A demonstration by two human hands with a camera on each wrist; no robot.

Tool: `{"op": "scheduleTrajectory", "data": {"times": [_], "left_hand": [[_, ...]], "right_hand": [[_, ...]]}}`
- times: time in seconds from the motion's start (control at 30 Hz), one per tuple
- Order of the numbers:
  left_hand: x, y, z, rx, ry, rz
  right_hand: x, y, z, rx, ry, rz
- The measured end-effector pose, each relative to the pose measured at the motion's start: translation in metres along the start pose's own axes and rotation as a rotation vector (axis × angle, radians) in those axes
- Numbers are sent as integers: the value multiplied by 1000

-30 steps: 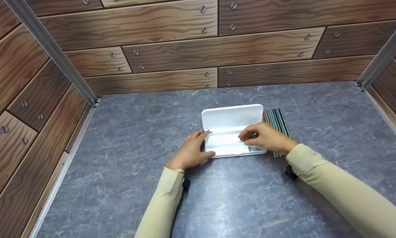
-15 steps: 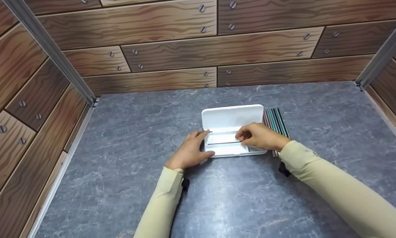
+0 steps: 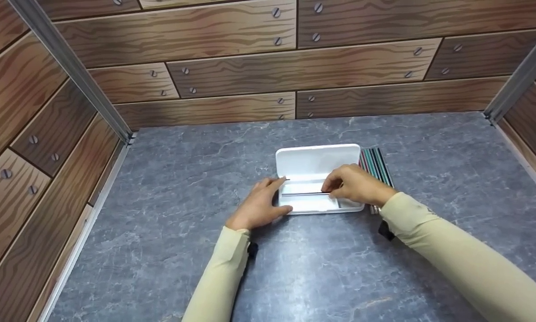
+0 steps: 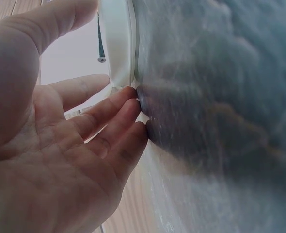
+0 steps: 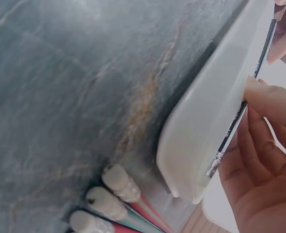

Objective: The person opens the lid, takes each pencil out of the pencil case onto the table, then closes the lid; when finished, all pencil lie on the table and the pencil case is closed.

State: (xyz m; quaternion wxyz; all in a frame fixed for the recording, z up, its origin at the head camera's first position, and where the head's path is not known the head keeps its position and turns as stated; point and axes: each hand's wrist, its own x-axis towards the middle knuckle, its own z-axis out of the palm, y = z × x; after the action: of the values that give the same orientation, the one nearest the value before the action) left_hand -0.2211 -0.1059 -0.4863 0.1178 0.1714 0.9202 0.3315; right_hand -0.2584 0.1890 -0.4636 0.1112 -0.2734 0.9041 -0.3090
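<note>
A white pencil case (image 3: pixel 318 161) lies with its lid raised. My right hand (image 3: pixel 359 185) pinches a dark pencil (image 3: pixel 304 194) between thumb and fingers, lengthwise over the case's base. In the right wrist view, the pencil (image 5: pixel 232 127) is black with silvery lettering, close along the case wall (image 5: pixel 208 114). My left hand (image 3: pixel 259 203) spans the case's left end, thumb at the front corner and index finger near the hinge. Its fingers look loosely extended in the left wrist view, touching the case end (image 4: pixel 119 43). Beside that index finger shows a small dark tip (image 3: pixel 287 180).
A row of several red, green and black pencils (image 3: pixel 377 165) lies against the case's right side. White ends (image 5: pixel 119 182) cap them in the right wrist view. The grey marbled tabletop (image 3: pixel 183 179) is bounded by wood-patterned walls (image 3: pixel 232 71) and metal corner posts (image 3: pixel 78 76).
My right hand has moved slightly left, then settled over the base. The pencil, indistinct at first, now shows as a line across the case. My left hand keeps its place at the case's end.
</note>
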Motion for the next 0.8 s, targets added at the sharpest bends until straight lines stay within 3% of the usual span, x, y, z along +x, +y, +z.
{"op": "scheduleTrajectory", "data": {"times": [0.2,0.57,0.8], "left_hand": [[1,0,0,0,3,5],[0,-2,1,-8,-6,23],[-1,0,1,-5,-5,14]], "right_hand": [[-5,-3,-2,-5,74,-20],[-28,7,-16,36,346,-45],[-50,21,-31,12,527,32]]}}
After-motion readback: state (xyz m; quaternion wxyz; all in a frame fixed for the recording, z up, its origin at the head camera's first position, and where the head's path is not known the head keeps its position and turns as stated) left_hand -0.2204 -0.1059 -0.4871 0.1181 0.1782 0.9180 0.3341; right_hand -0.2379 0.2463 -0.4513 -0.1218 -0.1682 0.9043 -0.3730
